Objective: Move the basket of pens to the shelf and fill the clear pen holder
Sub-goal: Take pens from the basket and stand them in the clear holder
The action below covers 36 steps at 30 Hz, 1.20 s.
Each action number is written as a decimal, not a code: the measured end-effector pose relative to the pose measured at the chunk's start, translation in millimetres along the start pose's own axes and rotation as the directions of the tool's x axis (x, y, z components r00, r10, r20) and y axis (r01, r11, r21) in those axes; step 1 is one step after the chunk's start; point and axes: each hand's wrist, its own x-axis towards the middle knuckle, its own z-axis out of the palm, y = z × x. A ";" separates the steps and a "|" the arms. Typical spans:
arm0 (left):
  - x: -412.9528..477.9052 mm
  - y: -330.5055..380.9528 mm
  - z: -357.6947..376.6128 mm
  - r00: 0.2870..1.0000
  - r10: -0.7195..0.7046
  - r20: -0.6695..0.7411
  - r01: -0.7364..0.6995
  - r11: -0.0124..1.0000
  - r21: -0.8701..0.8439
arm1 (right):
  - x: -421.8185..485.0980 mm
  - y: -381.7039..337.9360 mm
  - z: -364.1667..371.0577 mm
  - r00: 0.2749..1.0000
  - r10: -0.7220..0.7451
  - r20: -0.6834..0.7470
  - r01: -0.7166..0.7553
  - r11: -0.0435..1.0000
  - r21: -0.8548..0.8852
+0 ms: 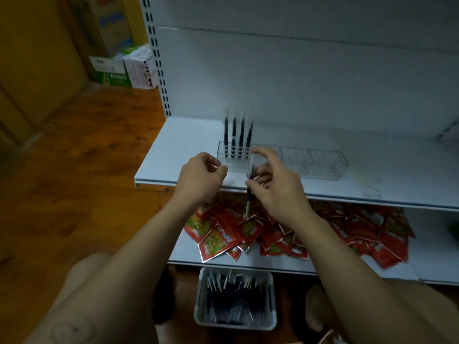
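Clear plastic made the holder (pixel 310 162) hard to read against the white shelf (pixel 173 155), so each slot had to be found by eye, not by guess. Four pens (pixel 237 137) stood upright in its left end; the other slots looked unfilled. Our right hand (pixel 273 184) gripped one pen (pixel 248 199) between thumb and fingers just in front of the holder, and the pen hung down past the shelf edge. Our left hand (pixel 202 176) hovered with curled fingers beside the holder's left corner — whether it pinched anything we could not tell. The basket (pixel 236 297) sat on the floor below, well apart from the holder and not yet on the shelf. To do this step well, we judged, the pen needed turning upright over the next free slot and lowering straight, with the left hand steadying the holder — so light a box would likely slide under a crooked push.
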 end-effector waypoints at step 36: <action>61.8 -3.4 37.2 0.993 -0.115 0.006 0.115 0.993 -0.024 | 61.4 26.5 -14.4 0.991 -0.040 -0.125 0.025 0.993 -0.116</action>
